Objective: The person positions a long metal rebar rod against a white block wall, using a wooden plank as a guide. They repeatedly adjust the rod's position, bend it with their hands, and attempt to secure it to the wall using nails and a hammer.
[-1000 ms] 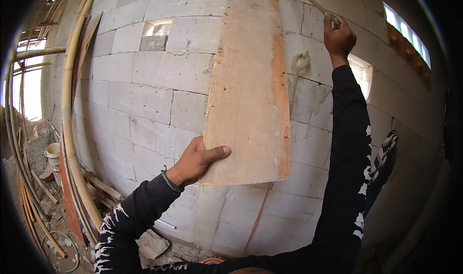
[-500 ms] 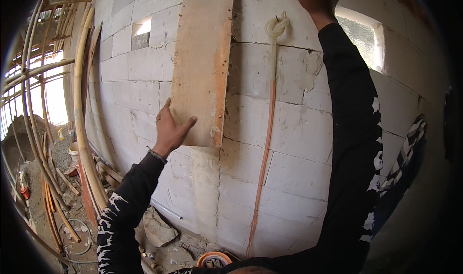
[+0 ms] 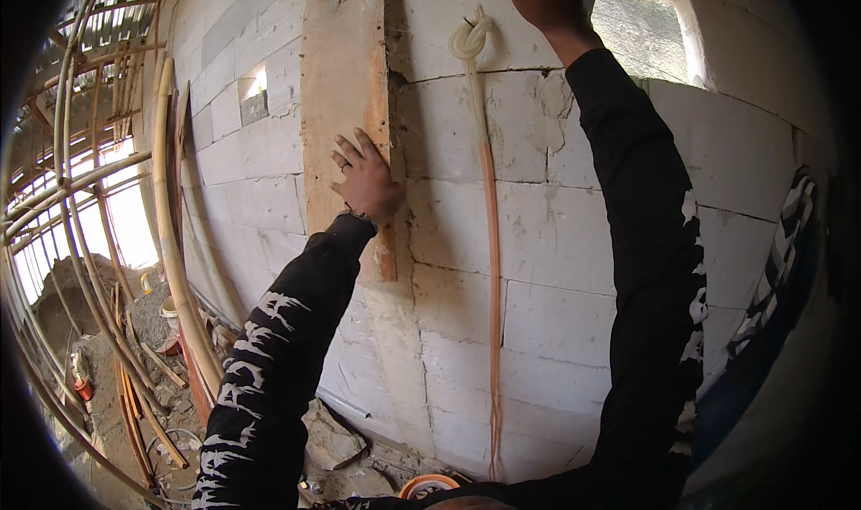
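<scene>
A long wooden board [image 3: 341, 70] stands upright against the white block wall [image 3: 556, 241]. My left hand [image 3: 372, 183] lies on the board's face toward its right edge, fingers spread and pointing up. To the right of the board hangs a clear hose [image 3: 492, 241], reddish along its lower length, knotted near the top around a nail or hook. My right hand [image 3: 552, 3] is raised at the upper edge, right of the hose knot; its fingers look curled, partly cut off by the frame, and what they hold is hidden.
Bamboo poles [image 3: 163, 196] lean at the left, beside scaffolding and a sand heap [image 3: 72, 281]. Below lie a broken stone slab [image 3: 330, 438] and an orange-rimmed bucket [image 3: 429, 485]. A window opening [image 3: 641, 34] is at upper right; a striped cloth [image 3: 776, 259] hangs at far right.
My left hand has moved from gripping the board's lower left edge to lying flat on its face near the right edge. The view has shifted; my right hand stays raised.
</scene>
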The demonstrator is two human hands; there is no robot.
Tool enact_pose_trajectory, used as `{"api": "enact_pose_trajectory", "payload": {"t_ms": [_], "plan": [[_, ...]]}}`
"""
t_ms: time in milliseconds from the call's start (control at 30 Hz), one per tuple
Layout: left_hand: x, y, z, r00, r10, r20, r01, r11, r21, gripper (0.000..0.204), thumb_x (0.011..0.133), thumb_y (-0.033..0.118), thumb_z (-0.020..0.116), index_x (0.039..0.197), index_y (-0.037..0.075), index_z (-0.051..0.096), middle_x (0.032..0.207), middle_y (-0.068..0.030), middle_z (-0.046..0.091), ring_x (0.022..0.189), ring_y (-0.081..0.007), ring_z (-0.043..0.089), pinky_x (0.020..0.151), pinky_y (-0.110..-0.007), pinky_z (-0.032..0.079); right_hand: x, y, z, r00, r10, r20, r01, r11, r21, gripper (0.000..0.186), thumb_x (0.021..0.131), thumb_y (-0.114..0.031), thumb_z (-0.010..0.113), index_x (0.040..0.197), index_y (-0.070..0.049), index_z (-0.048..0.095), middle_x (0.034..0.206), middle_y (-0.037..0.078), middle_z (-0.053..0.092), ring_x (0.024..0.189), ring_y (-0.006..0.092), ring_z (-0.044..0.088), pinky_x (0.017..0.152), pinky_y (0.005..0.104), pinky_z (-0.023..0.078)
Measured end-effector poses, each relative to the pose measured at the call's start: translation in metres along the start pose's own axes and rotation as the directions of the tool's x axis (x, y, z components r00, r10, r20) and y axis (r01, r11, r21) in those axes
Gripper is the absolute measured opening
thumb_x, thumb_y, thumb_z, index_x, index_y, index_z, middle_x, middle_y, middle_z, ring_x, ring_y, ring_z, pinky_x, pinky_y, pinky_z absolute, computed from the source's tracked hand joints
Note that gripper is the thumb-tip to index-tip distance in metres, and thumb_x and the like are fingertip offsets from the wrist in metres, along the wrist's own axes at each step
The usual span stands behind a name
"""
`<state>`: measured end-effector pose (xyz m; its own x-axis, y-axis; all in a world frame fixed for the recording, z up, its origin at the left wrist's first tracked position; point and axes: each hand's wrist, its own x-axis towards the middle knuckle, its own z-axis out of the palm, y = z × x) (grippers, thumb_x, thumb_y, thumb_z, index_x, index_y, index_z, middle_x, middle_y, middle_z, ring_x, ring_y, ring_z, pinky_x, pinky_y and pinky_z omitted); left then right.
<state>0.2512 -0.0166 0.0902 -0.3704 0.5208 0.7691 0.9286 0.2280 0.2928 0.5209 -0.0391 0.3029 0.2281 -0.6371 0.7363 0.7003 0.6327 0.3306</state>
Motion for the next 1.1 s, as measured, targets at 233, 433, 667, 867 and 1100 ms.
{"api": "enact_pose_trajectory", "payload": {"t_ms": [233,433,667,867,1100], "plan": [[-0.017,-0.011,-0.036,0.988,0.153,-0.033,-0.152,0.987,0.043,0.101,0.074,0.018,0.065,0.154,-0.008,0.008,0.155,-0.0416,0.012,0.143,-0.0573,0.022,0.095,-0.074,0.04,0.003,-0.008,0.005,0.991,0.039,-0.129,-0.041,0.999,-0.013,0.025,0.083,-0.024,0.072,0.074,-0.003,0.064,0.066,0.017,0.065,0.064,0.0373,0.068,0.058,0.0436,0.052],[-0.024,-0.017,-0.081,0.973,0.231,0.004,-0.23,0.969,0.094,0.098,0.072,0.016,0.059,0.15,-0.015,0.008,0.148,-0.049,0.018,0.134,-0.0645,0.031,0.106,-0.054,0.044,0.031,0.092,-0.03,0.988,-0.044,-0.146,0.042,0.999,-0.018,0.031,0.086,-0.027,0.073,0.073,0.001,0.065,0.069,0.02,0.067,0.064,0.0362,0.067,0.056,0.0408,0.05],[-0.032,-0.032,-0.172,0.958,0.247,0.148,-0.267,0.953,0.141,0.101,0.066,0.014,0.062,0.148,-0.019,0.012,0.106,-0.0401,0.06,0.099,-0.0466,0.063,0.095,-0.043,0.049,0.001,0.029,-0.039,0.988,0.113,-0.107,-0.105,0.991,0.078,0.03,0.083,-0.028,0.074,0.072,-0.004,0.061,0.066,0.017,0.066,0.065,0.0383,0.068,0.057,0.0437,0.052],[-0.039,-0.026,-0.206,0.932,0.332,0.145,-0.335,0.942,-0.003,0.095,0.071,0.006,0.06,0.153,-0.011,0.016,0.071,-0.018,0.063,0.065,-0.0257,0.064,0.066,-0.037,0.051,-0.005,0.029,-0.009,0.987,0.15,-0.06,-0.143,0.984,0.106,0.031,0.086,-0.028,0.071,0.072,-0.002,0.061,0.063,0.019,0.064,0.062,0.0391,0.067,0.055,0.044,0.052],[-0.052,-0.017,-0.249,0.933,0.248,0.26,-0.244,0.969,-0.046,0.089,0.073,0.006,0.059,0.15,-0.015,0.019,0.067,-0.0163,0.065,0.062,-0.0273,0.064,0.066,-0.036,0.052,-0.023,0.052,0.022,0.99,0.121,-0.071,-0.102,0.968,0.228,0.034,0.087,-0.028,0.072,0.071,-0.001,0.06,0.063,0.019,0.064,0.059,0.0364,0.066,0.055,0.0416,0.051]]}}
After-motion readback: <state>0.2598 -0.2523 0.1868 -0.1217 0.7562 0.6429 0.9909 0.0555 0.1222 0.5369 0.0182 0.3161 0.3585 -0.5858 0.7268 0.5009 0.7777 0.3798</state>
